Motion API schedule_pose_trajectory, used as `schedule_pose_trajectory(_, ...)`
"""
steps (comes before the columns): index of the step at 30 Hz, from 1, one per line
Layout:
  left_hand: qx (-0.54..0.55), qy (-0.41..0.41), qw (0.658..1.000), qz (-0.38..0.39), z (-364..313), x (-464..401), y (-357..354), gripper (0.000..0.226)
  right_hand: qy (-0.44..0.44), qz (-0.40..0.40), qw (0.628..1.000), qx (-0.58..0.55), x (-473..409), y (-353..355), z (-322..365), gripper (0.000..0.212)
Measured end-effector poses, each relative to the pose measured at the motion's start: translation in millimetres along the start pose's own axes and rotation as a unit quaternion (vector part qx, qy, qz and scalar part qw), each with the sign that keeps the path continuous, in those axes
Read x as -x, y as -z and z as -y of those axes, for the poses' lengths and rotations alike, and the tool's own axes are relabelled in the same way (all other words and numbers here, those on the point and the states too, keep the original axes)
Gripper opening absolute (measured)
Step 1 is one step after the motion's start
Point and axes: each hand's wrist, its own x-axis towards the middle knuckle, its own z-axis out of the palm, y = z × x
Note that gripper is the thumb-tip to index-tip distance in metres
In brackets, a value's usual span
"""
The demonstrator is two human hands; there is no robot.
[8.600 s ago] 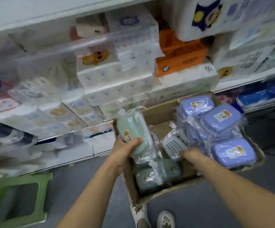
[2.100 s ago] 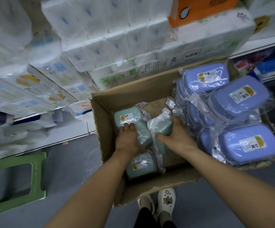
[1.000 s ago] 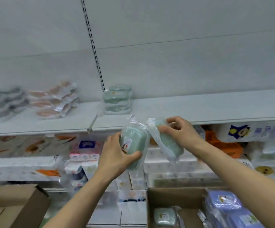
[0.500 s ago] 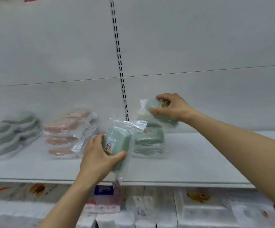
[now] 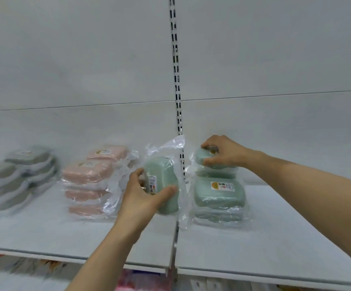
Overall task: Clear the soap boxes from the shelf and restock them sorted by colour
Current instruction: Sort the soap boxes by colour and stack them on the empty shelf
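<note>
You're in the restock half of the job, and it's the green run going up on the shelf (image 5: 275, 244). Your right hand (image 5: 225, 153) is curled over a bagged green soap box (image 5: 206, 159), fingertips clamped on its far and near edges, and it sits on top of the green stack (image 5: 219, 195) just right of the slotted upright (image 5: 176, 80). Whether its full weight is down yet, I can't tell; your fingers wrap it all the way.

Your left hand (image 5: 143, 194) grips a second green box (image 5: 166, 181), thumb along the near side, fingers behind, the box tilted up on its edge with its label facing you and the loose plastic bag trailing above and below. It's off the shelf surface, hanging just left of the stack.

To the left, the pink boxes (image 5: 90, 175) sit in their own pile, and the grey boxes (image 5: 17, 175) further left again, blurred at the edge, so the colour order looks to be holding.

What's next, as I read it: square that top box on the pile and let go, then bring the left one across the upright and lay it flat. That stack is already tall and the bags are slick, so starting a second green pile beside it looks like the safer call. Mind the trailing plastic doesn't snag.
</note>
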Motion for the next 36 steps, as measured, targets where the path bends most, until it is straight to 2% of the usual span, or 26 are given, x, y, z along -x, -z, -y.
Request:
schedule_pose_trajectory(2, 0.048, 0.013, 0.999, -0.002, -6.2, -1.6, -3.5, 0.091, 0.000, -0.020, 1.000, -0.002, 5.1, 0.7, 4.6, 0.062)
schedule_pose_trajectory(4, 0.101, 0.028, 0.995, 0.000, -15.8, -2.1, -8.3, 0.104, 0.017, -0.104, 0.994, 0.005, 17.0, 1.8, 17.3, 0.056)
schedule_pose_trajectory(6, 0.159, 0.034, 0.987, 0.001, -27.6, -2.7, -14.2, 0.109, 0.040, -0.161, 0.978, -0.124, 40.4, 3.3, 41.4, 0.049)
schedule_pose_trajectory(8, 0.222, 0.045, 0.974, 0.008, -39.0, -4.0, -21.6, 0.111, 0.070, -0.138, 0.953, -0.260, 67.8, 2.6, 64.7, 0.050)
schedule_pose_trajectory(9, 0.248, 0.049, 0.968, 0.012, -43.2, -4.8, -26.1, 0.113, 0.078, -0.116, 0.948, -0.285, 81.3, 0.0, 73.3, 0.051)
schedule_pose_trajectory(11, 0.287, 0.056, 0.956, 0.019, -50.5, -2.9, -36.0, 0.115, 0.084, -0.096, 0.952, -0.278, 103.0, -8.5, 84.6, 0.061)
schedule_pose_trajectory(13, 0.317, 0.058, 0.946, 0.029, -56.0, 2.3, -45.2, 0.115, 0.086, -0.156, 0.954, -0.241, 113.9, -14.3, 88.0, 0.068)
schedule_pose_trajectory(14, 0.318, 0.055, 0.946, 0.036, -58.1, 5.2, -48.6, 0.114, 0.085, -0.183, 0.949, -0.243, 116.0, -13.2, 87.5, 0.064)
schedule_pose_trajectory(17, 0.226, 0.035, 0.973, 0.027, -54.8, 12.0, -52.8, 0.115, 0.057, -0.198, 0.931, -0.301, 118.4, 3.5, 82.3, 0.047)
schedule_pose_trajectory(19, 0.084, -0.031, 0.996, -0.029, -42.4, 12.6, -50.3, 0.116, 0.001, -0.174, 0.917, -0.360, 116.7, 19.2, 72.4, 0.040)
schedule_pose_trajectory(20, 0.022, -0.086, 0.995, -0.050, -35.0, 13.6, -48.6, 0.112, -0.031, -0.151, 0.909, -0.386, 114.9, 25.9, 65.4, 0.036)
schedule_pose_trajectory(22, -0.087, -0.203, 0.974, -0.060, -21.5, 16.6, -46.2, 0.099, -0.085, -0.089, 0.904, -0.409, 111.5, 34.2, 49.3, 0.027)
schedule_pose_trajectory(24, -0.200, -0.298, 0.932, -0.049, -11.0, 14.8, -48.7, 0.087, -0.124, -0.019, 0.904, -0.409, 108.6, 35.0, 31.9, 0.021)
schedule_pose_trajectory(26, -0.276, -0.365, 0.888, -0.042, -2.2, 9.8, -53.8, 0.076, -0.157, 0.038, 0.893, -0.419, 106.9, 30.5, 18.9, 0.025)
schedule_pose_trajectory(28, -0.310, -0.398, 0.863, -0.033, 2.3, 3.9, -58.6, 0.068, -0.179, 0.071, 0.885, -0.424, 106.4, 25.1, 11.4, 0.031)
schedule_pose_trajectory(31, -0.332, -0.414, 0.847, -0.033, 5.0, -5.2, -66.1, 0.061, -0.196, 0.035, 0.900, -0.389, 106.7, 17.6, 6.4, 0.033)
schedule_pose_trajectory(34, -0.347, -0.410, 0.843, -0.035, 2.6, -11.5, -75.7, 0.054, -0.191, -0.067, 0.949, -0.240, 108.4, 8.4, -0.5, 0.037)
schedule_pose_trajectory(36, -0.347, -0.399, 0.848, -0.038, -1.6, -12.7, -82.7, 0.051, -0.152, -0.129, 0.966, -0.166, 112.4, 3.0, -4.6, 0.036)
